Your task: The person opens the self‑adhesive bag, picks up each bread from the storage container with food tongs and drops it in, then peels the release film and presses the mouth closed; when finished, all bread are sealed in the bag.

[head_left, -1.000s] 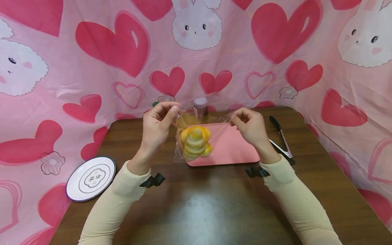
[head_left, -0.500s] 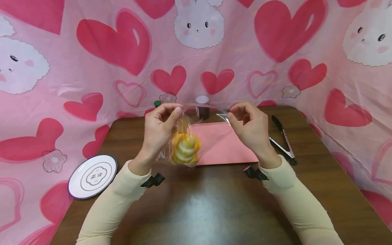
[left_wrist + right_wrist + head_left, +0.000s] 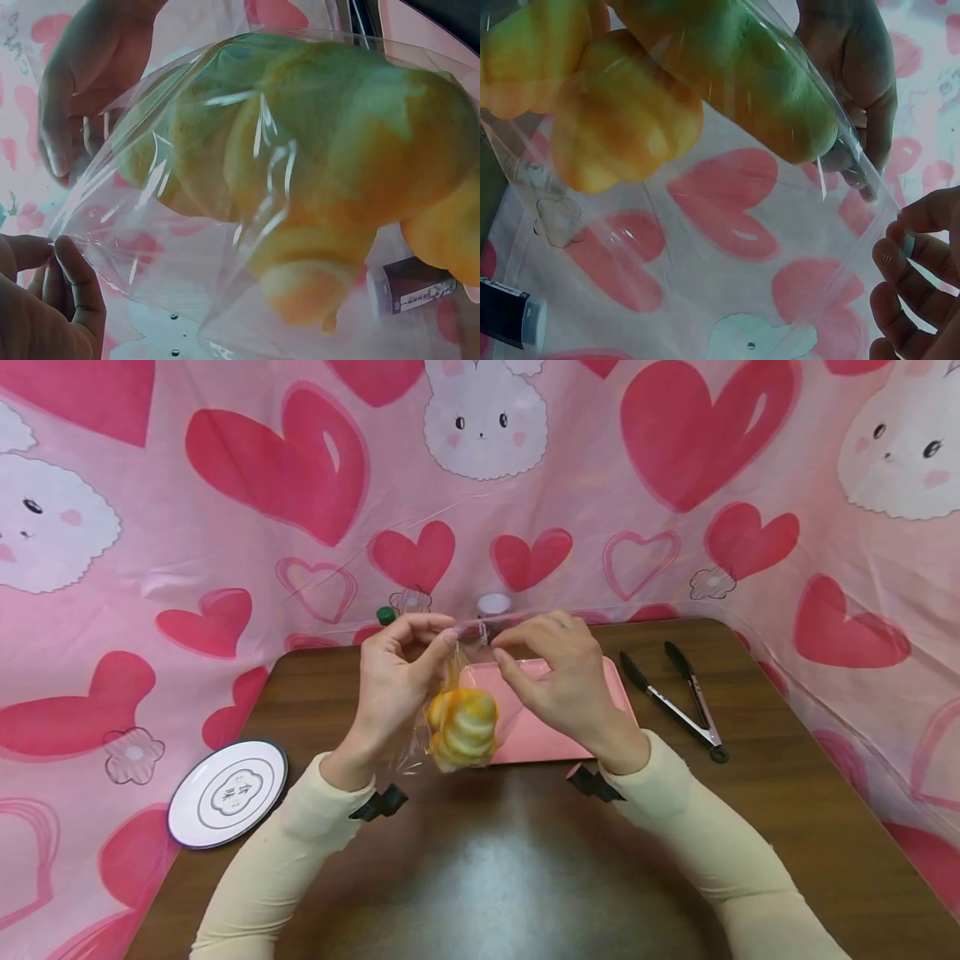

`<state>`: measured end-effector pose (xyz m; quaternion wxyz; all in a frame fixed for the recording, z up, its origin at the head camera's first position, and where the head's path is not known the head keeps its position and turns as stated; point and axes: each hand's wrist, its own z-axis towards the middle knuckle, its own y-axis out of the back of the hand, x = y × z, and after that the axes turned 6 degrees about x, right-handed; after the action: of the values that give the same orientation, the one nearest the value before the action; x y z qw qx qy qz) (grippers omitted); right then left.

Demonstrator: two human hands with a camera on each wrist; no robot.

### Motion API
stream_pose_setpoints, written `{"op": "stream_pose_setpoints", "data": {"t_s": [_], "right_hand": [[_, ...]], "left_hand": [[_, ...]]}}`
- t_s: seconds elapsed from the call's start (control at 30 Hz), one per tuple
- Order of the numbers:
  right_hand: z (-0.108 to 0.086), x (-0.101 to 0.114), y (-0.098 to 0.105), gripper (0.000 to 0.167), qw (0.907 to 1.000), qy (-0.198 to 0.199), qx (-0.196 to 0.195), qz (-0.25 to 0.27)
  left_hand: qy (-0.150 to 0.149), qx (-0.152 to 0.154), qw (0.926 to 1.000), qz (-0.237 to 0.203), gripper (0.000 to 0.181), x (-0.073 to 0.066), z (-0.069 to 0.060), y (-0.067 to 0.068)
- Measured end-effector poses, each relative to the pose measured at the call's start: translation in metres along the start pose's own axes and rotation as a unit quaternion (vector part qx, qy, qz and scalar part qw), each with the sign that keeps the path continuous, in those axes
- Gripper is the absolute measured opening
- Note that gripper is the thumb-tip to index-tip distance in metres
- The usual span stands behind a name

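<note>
A clear plastic bag (image 3: 172, 247) with yellow-orange bread rolls (image 3: 462, 727) inside hangs between my hands, over the left part of a pink tray (image 3: 540, 743). My left hand (image 3: 401, 681) pinches the bag's upper edge between thumb and fingertips; the left wrist view shows the film gathered there. With thumb and forefinger, my right hand (image 3: 562, 677) pinches the opposite side of the bag's edge, as seen in the right wrist view. One bread roll (image 3: 626, 112) is rounded and lobed, another is long with ridges. The film's exact outline is hard to see.
Tongs (image 3: 678, 706) with black tips lie spread to the right of the tray. At the left table edge stands a white plate (image 3: 227, 795) with a dark rim. A jar with a pale lid (image 3: 493, 604) and a green cap (image 3: 386, 615) are at the back, before a pink heart-patterned cloth.
My right hand has moved left, closer to my left hand, drawing the bag's mouth narrower and uncovering the tongs. The bag with the rolls has swung and turned slightly. The left hand has barely shifted.
</note>
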<state>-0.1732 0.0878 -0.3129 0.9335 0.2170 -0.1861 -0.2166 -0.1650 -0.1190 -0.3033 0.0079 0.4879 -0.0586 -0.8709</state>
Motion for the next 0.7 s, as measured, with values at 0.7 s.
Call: {"op": "stream_pose_setpoints", "data": {"t_s": [0.7], "right_hand": [[0.010,0.008,-0.013,0.033,0.9995,0.029,0.007,-0.006]], "left_hand": [[-0.027,0.034,0.9987,0.027,0.018,0.003,-0.001,-0.002]]}}
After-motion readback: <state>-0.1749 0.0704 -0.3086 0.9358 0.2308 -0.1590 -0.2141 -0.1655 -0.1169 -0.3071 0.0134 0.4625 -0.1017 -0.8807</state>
